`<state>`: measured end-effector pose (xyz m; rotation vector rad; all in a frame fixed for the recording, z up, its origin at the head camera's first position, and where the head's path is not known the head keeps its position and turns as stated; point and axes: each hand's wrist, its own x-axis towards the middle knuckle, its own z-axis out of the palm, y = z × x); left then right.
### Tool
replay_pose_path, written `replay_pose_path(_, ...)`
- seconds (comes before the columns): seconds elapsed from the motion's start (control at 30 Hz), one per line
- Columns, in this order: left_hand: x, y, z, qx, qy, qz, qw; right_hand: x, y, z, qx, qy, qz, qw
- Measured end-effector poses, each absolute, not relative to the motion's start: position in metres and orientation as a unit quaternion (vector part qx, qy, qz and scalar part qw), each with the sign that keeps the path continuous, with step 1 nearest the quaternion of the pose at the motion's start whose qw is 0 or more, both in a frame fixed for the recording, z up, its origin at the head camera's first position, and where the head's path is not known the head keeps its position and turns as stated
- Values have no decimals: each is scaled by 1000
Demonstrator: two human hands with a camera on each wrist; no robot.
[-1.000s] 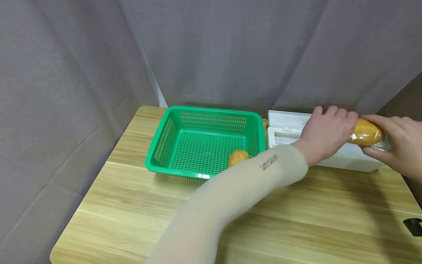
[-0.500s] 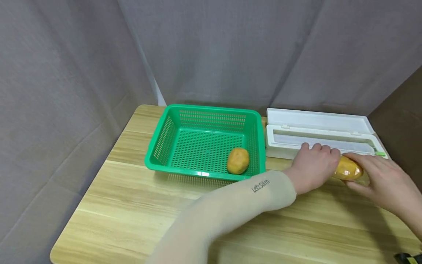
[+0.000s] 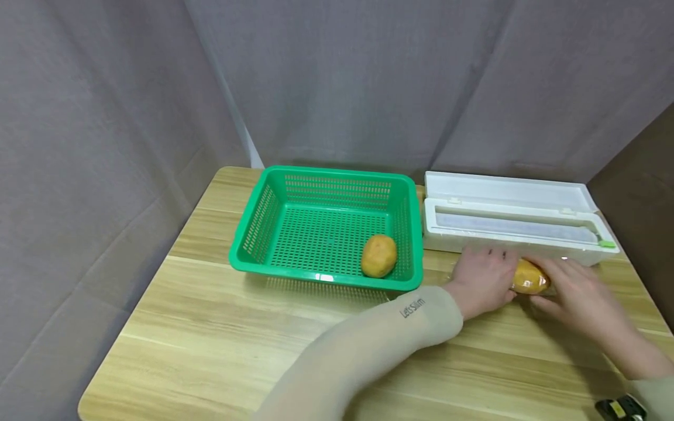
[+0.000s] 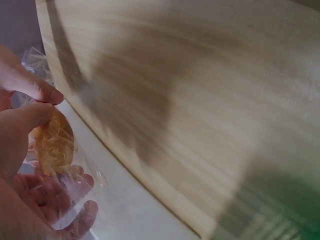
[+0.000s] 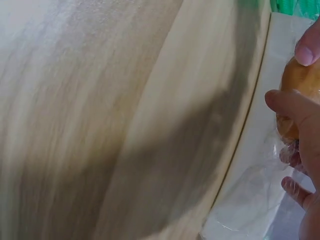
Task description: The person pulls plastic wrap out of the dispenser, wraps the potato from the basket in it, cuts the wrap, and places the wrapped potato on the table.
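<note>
A yellow-brown potato in clear cling film sits between my hands, just in front of a long white cling film box. My left hand grips its left end, and my right hand holds the right end. Loose cling film hangs around the fingers in the left wrist view. Both thumbs lie on the near side of the potato in the right wrist view. The box lid stands raised; a pale roll lies inside. Part of the potato is hidden by my fingers.
A green plastic basket stands left of the box, with another potato in its front right corner. A green cutter slider sits at the box's right end. Behind the wooden table hangs a grey curtain.
Both hands have come down and to the left with the wrapped potato, from over the white box to in front of it. The box and its roll are now uncovered.
</note>
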<state>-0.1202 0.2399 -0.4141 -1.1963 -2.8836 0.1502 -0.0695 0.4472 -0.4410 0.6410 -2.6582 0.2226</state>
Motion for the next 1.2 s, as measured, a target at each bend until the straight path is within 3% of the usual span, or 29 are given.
replay_pose_path(0.5,-127,239,-433,-360,-930,51,59,-72,440,-457,205,-957,98,183)
replay_pose_path(0.9,-130,239,-446,-349,-934,48,66,-70,437,-457,198,-962,103,158)
replay_pose_path(1.2,-131,239,-448,-349,-933,54,65,-70,437,-460,204,-958,101,172)
